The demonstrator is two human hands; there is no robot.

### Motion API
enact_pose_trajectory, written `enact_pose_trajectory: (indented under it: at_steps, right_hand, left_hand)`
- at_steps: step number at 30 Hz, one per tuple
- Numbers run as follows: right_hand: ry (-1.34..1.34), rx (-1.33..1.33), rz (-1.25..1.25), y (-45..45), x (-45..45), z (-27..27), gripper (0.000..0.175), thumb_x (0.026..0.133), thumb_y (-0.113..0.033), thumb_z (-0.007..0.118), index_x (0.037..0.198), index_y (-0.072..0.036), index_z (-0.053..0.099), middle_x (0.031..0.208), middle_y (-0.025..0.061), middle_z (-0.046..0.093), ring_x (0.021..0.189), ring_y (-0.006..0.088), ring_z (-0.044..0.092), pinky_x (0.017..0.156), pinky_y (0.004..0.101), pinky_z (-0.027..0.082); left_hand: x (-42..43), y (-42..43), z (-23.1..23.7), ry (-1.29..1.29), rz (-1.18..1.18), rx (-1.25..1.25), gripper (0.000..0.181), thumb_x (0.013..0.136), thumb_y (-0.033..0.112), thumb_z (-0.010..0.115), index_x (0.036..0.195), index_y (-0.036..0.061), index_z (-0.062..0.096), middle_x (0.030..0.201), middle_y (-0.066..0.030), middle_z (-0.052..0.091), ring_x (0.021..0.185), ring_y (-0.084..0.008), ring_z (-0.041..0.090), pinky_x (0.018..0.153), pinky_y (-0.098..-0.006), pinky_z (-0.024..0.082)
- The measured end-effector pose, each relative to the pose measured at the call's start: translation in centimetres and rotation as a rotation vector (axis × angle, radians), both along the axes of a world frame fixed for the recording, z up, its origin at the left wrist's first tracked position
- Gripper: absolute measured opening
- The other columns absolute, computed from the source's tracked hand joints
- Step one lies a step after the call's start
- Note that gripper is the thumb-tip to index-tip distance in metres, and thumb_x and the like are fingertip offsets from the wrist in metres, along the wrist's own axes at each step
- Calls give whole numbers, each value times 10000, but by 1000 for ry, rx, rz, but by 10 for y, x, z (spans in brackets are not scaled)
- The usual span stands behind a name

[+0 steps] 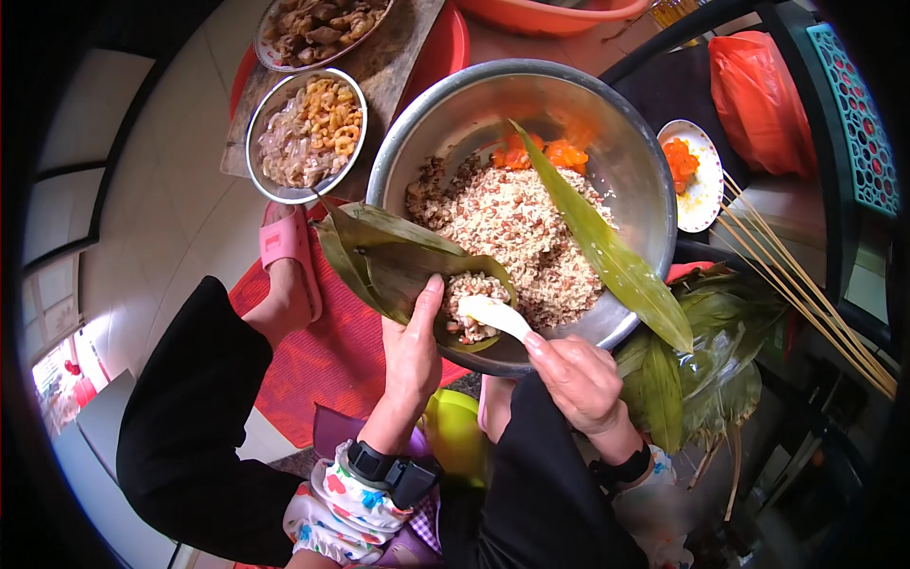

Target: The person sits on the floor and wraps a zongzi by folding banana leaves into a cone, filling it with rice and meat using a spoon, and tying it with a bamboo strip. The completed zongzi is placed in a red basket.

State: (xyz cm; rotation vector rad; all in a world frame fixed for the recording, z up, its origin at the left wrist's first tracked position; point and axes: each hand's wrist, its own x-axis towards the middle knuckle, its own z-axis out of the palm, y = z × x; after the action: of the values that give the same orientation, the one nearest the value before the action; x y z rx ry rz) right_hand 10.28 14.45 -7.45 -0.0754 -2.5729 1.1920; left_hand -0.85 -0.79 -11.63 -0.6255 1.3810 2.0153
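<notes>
My left hand holds folded green leaves shaped into a pocket, its thumb along the near edge. Rice mixed with reddish beans or grains fills the pocket's mouth. In my right hand is a white spoon, its bowl against that rice. Just beyond, a large metal basin contains a mound of the same rice mix. Orange egg yolks lie at the basin's far side. One long loose leaf rests across the rice and over the basin's right rim.
A bowl of dried shrimp and sliced shallots or onions and a plate of meat stand on a wooden board. At right are a yolk plate, a leaf bundle, thin straw-like strips and a red plastic bag.
</notes>
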Motion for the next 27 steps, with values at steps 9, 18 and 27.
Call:
enact_pose_trajectory:
  at_steps: [9,18,27]
  right_hand:
    - [-209,-158,-321,4,3,13,286,782,64,651,1066,26,648,723,101,606,582,179,584,529,277,466]
    - [-143,-36,-179,0,-8,11,238,790,54,642,1028,46,655,721,115,617,579,188,597,513,264,469]
    - [-234,170,-304,43,-16,-42,279,798,57,633,1074,18,643,736,139,589,612,228,586,557,327,452]
  left_hand:
    - [-3,-1,-2,-114,49,94,367,901,87,575,1236,4,450,1167,-83,555,1039,-165,555,915,-306,444]
    - [-6,-4,-4,-87,38,90,336,899,79,570,1212,3,473,1155,-83,563,1024,-166,564,903,-306,455]
    - [-18,-17,-4,-89,81,61,324,898,80,554,1206,11,481,1138,-88,576,1016,-183,577,880,-322,471]
